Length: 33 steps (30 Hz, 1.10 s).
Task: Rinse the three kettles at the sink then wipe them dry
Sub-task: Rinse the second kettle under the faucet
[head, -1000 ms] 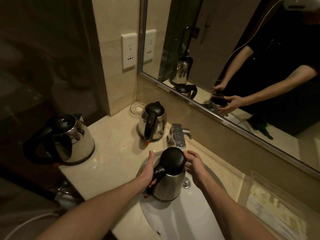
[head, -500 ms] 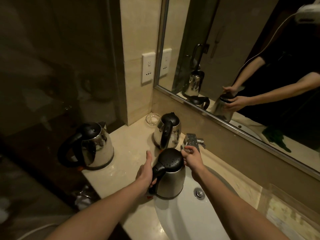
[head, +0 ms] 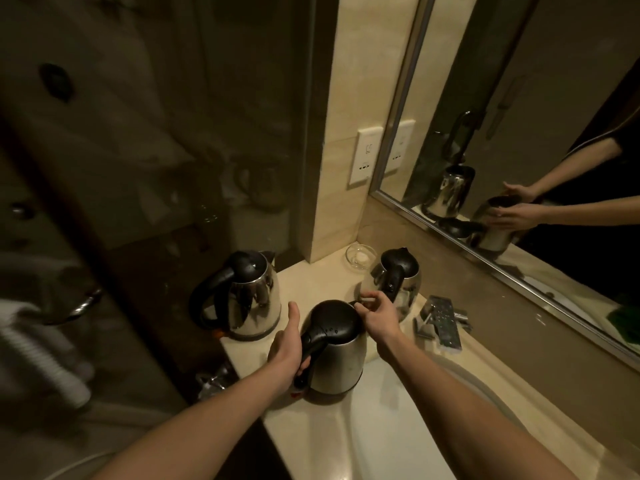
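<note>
Three steel kettles with black lids and handles are on the counter. The near kettle point(head: 337, 355) stands at the left rim of the white sink point(head: 398, 427). My left hand point(head: 287, 348) grips its black handle, thumb raised. My right hand point(head: 379, 315) touches the far edge of its lid near the spout, fingers curled. A second kettle point(head: 251, 296) stands at the counter's left end. The third kettle point(head: 403, 278) stands behind, by the wall, partly hidden by my right hand.
A chrome faucet point(head: 441, 322) sits behind the sink. A small glass dish point(head: 360, 258) lies in the corner by the tiled pillar with a wall socket point(head: 367, 155). A mirror point(head: 519, 133) spans the back wall. Dark glass and a ribbed white hose point(head: 38, 358) lie left.
The near kettle has shifted left from over the basin to the sink's left rim. My right hand left the faucet side and now sits at the lid's far edge. The view swung right.
</note>
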### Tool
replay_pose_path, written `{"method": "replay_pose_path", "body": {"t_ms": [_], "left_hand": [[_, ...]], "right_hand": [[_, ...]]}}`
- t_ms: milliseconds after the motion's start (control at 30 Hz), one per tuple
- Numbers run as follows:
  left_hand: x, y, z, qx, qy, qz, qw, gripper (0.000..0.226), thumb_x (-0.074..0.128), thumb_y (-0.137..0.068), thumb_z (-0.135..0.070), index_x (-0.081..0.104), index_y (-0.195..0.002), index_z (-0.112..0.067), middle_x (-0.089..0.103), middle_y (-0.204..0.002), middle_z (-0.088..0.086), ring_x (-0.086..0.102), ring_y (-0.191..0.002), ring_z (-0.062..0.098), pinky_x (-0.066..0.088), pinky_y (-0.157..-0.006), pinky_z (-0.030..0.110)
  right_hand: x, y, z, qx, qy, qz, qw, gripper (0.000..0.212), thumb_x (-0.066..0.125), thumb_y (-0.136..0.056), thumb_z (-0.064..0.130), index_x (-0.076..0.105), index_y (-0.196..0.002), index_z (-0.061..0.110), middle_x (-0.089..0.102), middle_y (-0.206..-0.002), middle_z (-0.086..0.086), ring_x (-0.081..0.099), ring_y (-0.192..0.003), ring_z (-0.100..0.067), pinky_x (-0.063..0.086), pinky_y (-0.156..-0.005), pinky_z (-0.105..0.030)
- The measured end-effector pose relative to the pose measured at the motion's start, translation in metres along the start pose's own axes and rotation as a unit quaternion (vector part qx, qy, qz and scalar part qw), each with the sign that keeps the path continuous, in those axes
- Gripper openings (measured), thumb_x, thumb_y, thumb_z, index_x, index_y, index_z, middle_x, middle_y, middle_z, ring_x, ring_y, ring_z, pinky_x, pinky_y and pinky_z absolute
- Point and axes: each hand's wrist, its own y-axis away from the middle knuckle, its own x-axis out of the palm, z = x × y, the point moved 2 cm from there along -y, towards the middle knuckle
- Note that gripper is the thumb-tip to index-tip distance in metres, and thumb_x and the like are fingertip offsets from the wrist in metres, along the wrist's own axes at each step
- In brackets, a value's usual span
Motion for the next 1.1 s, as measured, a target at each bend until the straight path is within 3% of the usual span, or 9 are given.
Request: {"method": "replay_pose_path", "body": {"t_ms": [167,400,467,533,567,733,833,967,1100], "left_hand": [[-0.019,-0.007,-0.011,-0.003,0.060,-0.004,0.998,0.097,0.026,-0.070,-0.097,0.060,-0.098,-0.011,0.053,-0.056,0.006,0.046,-0.044,0.016,0.034,-0.044,0.021],[-0.025,-0.028,-0.020,-0.006,0.111,-0.008,0.994,0.115,0.027,-0.079,-0.091,0.048,-0.145,0.001,0.057,-0.068,0.007,0.052,-0.050,0.017,0.037,-0.038,0.019],[-0.022,-0.029,-0.028,-0.009,0.120,-0.001,0.993,0.113,0.027,-0.080,-0.089,0.044,-0.148,0.000,0.069,-0.090,0.019,0.070,-0.074,0.028,0.059,-0.059,0.026],[-0.018,-0.032,-0.036,-0.005,0.129,-0.004,0.992,0.110,0.030,-0.082,-0.087,0.039,-0.152,-0.002,0.058,-0.135,0.029,0.058,-0.125,0.044,0.050,-0.102,0.044],[-0.016,-0.035,-0.039,-0.003,0.134,0.001,0.991,0.109,0.031,-0.083,-0.086,0.037,-0.152,-0.001,0.051,-0.144,0.030,0.049,-0.134,0.045,0.043,-0.108,0.046],[-0.006,-0.048,-0.054,-0.015,0.176,0.001,0.984,0.099,0.034,-0.088,-0.080,0.040,-0.152,-0.004,0.051,-0.146,0.025,0.049,-0.136,0.041,0.043,-0.108,0.044],[-0.001,-0.063,-0.062,-0.022,0.166,-0.012,0.986,0.108,0.034,-0.082,-0.086,0.048,-0.146,0.000,0.065,-0.126,0.026,0.066,-0.114,0.041,0.061,-0.078,0.033],[0.007,-0.080,-0.077,-0.017,0.185,-0.030,0.982,0.088,0.041,-0.084,-0.082,0.052,-0.139,-0.015,0.060,-0.136,0.023,0.057,-0.128,0.042,0.049,-0.103,0.047],[0.011,-0.091,-0.088,-0.020,0.143,-0.076,0.987,0.110,0.032,-0.067,-0.098,0.065,-0.126,-0.010,0.068,-0.121,0.023,0.067,-0.112,0.041,0.058,-0.089,0.046]], "right_hand": [[0.027,-0.017,0.013,0.005,-0.006,0.009,1.000,0.022,0.059,-0.100,0.019,0.058,-0.121,0.015,0.061,-0.118,-0.010,0.058,-0.095,-0.016,0.046,-0.067,-0.024],[0.051,-0.039,0.026,0.022,-0.005,0.005,1.000,0.032,0.053,-0.102,0.034,0.056,-0.129,0.018,0.058,-0.129,-0.010,0.054,-0.120,-0.028,0.045,-0.106,-0.048],[0.053,-0.047,0.030,0.026,-0.003,0.001,1.000,0.031,0.052,-0.102,0.036,0.057,-0.127,0.019,0.059,-0.129,-0.010,0.053,-0.122,-0.030,0.043,-0.109,-0.050],[0.054,-0.053,0.035,0.026,-0.009,0.003,1.000,0.025,0.052,-0.102,0.035,0.058,-0.121,0.020,0.060,-0.125,-0.008,0.053,-0.120,-0.028,0.042,-0.109,-0.051],[0.054,-0.057,0.036,0.028,-0.015,0.004,0.999,0.022,0.052,-0.102,0.034,0.058,-0.118,0.021,0.060,-0.122,-0.007,0.053,-0.118,-0.027,0.041,-0.110,-0.051],[0.055,-0.080,0.047,0.027,-0.036,0.004,0.999,0.015,0.053,-0.102,0.034,0.059,-0.110,0.022,0.060,-0.117,-0.006,0.053,-0.115,-0.026,0.040,-0.110,-0.048],[0.056,-0.097,0.052,0.035,-0.042,0.000,0.998,0.009,0.053,-0.101,0.034,0.059,-0.097,0.028,0.061,-0.112,-0.005,0.054,-0.110,-0.025,0.041,-0.109,-0.047],[0.059,-0.120,0.055,0.041,-0.037,-0.004,0.998,0.015,0.053,-0.100,0.041,0.061,-0.102,0.028,0.061,-0.115,-0.005,0.054,-0.114,-0.027,0.039,-0.110,-0.051],[0.063,-0.143,0.057,0.033,-0.045,-0.015,0.998,0.029,0.052,-0.101,0.038,0.062,-0.118,0.017,0.062,-0.117,-0.008,0.056,-0.110,-0.023,0.042,-0.108,-0.048]]}}
